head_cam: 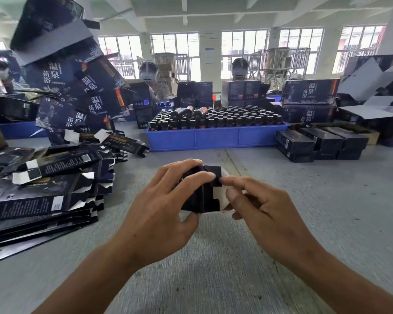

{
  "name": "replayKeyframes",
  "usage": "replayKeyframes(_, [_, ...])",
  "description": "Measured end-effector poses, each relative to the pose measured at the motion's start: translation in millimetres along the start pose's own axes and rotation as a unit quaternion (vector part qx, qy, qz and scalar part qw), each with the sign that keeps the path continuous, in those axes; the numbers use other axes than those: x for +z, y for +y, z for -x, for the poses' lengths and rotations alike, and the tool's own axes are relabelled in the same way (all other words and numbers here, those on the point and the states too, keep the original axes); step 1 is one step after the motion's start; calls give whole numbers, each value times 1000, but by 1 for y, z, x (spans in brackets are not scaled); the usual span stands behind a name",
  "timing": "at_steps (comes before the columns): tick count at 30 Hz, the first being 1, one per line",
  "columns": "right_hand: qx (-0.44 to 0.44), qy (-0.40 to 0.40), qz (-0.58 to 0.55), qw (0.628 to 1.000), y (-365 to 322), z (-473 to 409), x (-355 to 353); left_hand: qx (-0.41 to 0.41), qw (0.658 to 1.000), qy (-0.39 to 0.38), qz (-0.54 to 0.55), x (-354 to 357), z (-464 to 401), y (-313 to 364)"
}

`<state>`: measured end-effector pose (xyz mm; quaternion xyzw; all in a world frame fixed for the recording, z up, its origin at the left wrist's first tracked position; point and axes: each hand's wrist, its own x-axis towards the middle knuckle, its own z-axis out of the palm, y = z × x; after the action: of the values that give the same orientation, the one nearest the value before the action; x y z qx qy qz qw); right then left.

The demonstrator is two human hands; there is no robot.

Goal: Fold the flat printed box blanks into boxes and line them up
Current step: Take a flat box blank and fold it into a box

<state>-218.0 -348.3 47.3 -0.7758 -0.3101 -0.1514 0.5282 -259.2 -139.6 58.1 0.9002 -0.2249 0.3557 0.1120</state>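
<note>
Between curled fingers (192,177), glossy dark carton (208,191)

You can read 温泉苗浴 in white on the dark printed cartons (61,75) piled at your left, and again on the stacked cartons (310,91) beyond the bottle crate.

Both forearms (104,268) look bare, apparently without sleeves or jewellery.

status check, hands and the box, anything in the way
Left hand grips box. Right hand fingers at its end flaps. Box half formed. Flat blanks stacked left, clear of the work.
</note>
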Motion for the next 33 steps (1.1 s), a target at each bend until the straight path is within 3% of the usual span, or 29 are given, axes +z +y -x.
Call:
replayKeyframes(6, [-6, -106, 34, 994, -4, 1, -1, -14, 1000, -11, -13, -1, 1, -5])
replayKeyframes(12, [-17, 20, 26, 999, -1, 2, 2, 6, 1000, 2, -7, 3, 2, 4])
replayKeyframes(15, [1, 45, 13, 999, 1, 3, 3, 4, 1000, 5, -26, 7, 2, 8])
replayKeyframes(24, [-31, 23, 13, 999, -4, 4, 5, -36, 998, 41, -40, 12, 2, 11])
replayKeyframes(33, [78, 34, -94, 992, -3, -4, 1, -23, 998, 55, -35, 19, 2, 20])
